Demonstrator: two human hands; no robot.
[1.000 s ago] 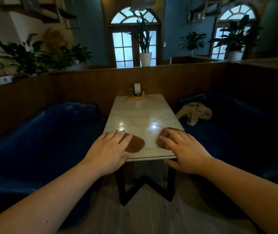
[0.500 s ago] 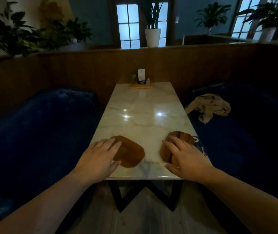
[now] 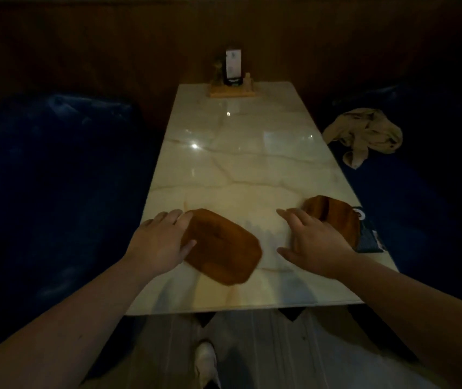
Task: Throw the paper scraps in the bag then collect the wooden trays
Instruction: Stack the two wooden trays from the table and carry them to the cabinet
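Note:
Two brown wooden trays lie on the near end of the marble table (image 3: 241, 164). My left hand (image 3: 158, 241) clasps the left end of the left wooden tray (image 3: 224, 245), fingers over its far edge and thumb on its top. That tray lies askew, and its near right corner is blurred. My right hand (image 3: 315, 242) rests flat, fingers spread, on the left part of the right wooden tray (image 3: 336, 217), with the thumb off it over the table. A beige crumpled bag (image 3: 364, 133) lies on the right seat. I see no paper scraps.
A dark packet (image 3: 368, 238) lies against the right tray at the table's right edge. A wooden stand with a card holder (image 3: 231, 80) sits at the far end. Blue sofas (image 3: 55, 178) flank the table. A white shoe (image 3: 206, 360) shows on the floor below.
The view has tilted down and moved closer to the table. Both hands have slid forward onto the trays, and the left hand has closed around its tray's end.

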